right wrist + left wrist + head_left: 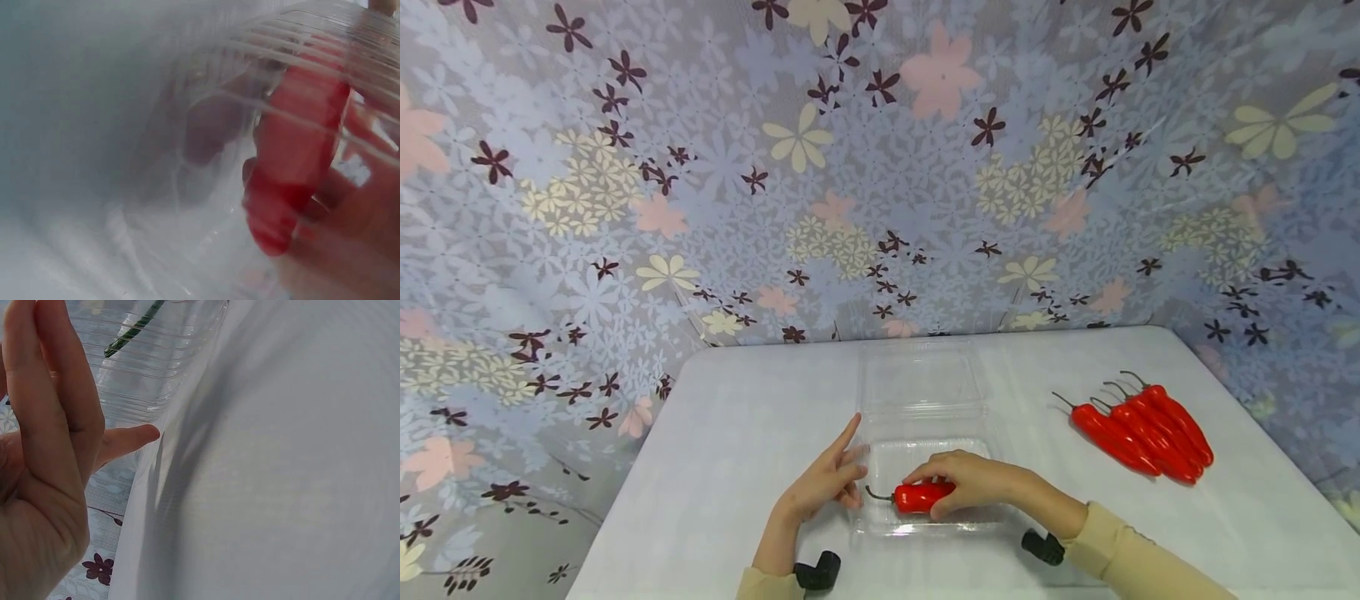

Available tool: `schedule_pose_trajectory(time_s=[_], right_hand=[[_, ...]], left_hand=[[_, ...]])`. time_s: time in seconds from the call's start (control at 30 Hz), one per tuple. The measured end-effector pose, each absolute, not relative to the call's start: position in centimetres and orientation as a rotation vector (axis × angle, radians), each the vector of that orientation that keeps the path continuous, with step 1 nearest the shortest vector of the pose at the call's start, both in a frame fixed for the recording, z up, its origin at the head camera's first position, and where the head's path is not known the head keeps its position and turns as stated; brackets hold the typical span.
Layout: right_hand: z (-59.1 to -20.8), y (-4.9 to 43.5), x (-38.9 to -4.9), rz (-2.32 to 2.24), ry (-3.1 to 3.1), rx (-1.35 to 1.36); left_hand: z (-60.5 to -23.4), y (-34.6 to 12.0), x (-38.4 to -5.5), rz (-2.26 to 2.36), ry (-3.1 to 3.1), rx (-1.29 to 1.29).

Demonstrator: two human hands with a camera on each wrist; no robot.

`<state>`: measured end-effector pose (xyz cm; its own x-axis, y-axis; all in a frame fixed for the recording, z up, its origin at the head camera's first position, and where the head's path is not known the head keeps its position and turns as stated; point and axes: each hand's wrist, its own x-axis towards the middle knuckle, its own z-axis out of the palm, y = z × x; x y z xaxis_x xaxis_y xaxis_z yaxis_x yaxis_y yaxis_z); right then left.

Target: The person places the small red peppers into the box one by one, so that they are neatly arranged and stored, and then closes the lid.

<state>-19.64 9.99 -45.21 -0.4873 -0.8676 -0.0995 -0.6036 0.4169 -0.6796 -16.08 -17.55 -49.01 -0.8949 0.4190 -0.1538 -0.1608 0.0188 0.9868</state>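
A red chili pepper with a dark curved stem lies crosswise in the front half of a clear plastic clamshell box. My right hand grips it from above, thumb on the near side and fingers on the far side. Through the box's ribbed wall, the right wrist view shows the red pepper between the fingers. My left hand is at the box's left side, its index finger extended. In the left wrist view that hand holds nothing, and the green stem shows through the plastic.
Several more red chili peppers lie side by side on the right of the white table. The box's clear lid lies folded back toward the far edge. Behind the table hangs a flower-patterned cloth.
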Motion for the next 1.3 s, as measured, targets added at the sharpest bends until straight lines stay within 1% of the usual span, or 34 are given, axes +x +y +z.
schedule_pose_trajectory(time_s=[0.3,0.87,1.07,1.2,1.3], right_hand=[[-45.5,10.2,-19.5,-0.827,2.161,-1.256],[-44.8,10.4,-19.4,-0.867,2.112,-1.263],[-41.9,12.3,-20.4,-1.087,2.215,-1.2],[-39.5,14.7,-21.1,-1.206,2.345,-1.176],[-38.3,16.9,-21.5,-1.273,2.462,-1.126]], left_hand=[[-48.8,-17.4,-16.1,1.926,1.891,0.242],[-48.9,-17.4,-16.0,1.929,1.884,0.269],[-48.8,-17.4,-15.9,1.925,1.879,0.266],[-48.7,-17.4,-15.9,1.925,1.873,0.272],[-48.6,-17.4,-16.0,1.921,1.876,0.276]])
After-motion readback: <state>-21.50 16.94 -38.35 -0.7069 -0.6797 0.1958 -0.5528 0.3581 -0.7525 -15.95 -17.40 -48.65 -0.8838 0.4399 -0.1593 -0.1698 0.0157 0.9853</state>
